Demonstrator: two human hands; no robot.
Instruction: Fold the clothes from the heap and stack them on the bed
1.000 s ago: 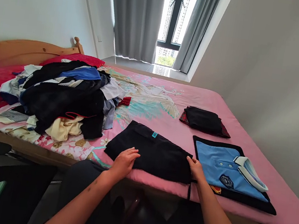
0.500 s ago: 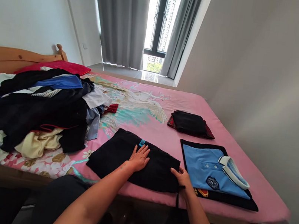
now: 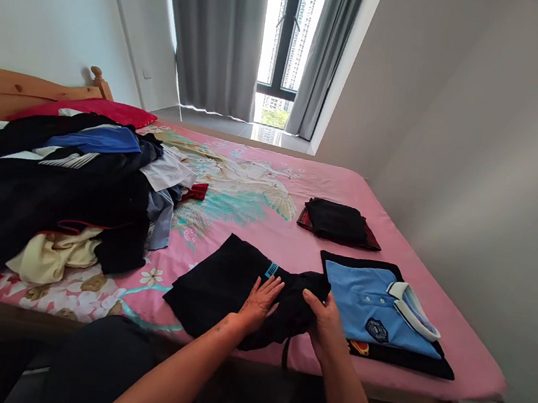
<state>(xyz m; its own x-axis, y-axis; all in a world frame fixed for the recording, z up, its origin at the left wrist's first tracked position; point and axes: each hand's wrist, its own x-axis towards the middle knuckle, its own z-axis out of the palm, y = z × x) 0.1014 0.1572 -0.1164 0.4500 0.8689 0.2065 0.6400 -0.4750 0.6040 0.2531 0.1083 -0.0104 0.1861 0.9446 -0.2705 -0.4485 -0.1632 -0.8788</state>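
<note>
Our left hand lies flat, pinning the black garment; our right hand, at three o'clock, grips its bunched end to fold it.

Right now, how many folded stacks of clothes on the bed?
2: the blue polo shirt stack near the right hand, and the black folded stack behind it. The unfolded heap may hide more.

- The clothes pile runs off the left edge of the view, so its full extent cannot be told.
- The wooden headboard is cut off at the left edge and partly hidden behind the pile.
- The small turquoise label on the black garment carries lettering too small to read.
- The emblem on the blue polo shirt is too small to make out.
- The right hand covers the bunched fabric beneath it.
</note>
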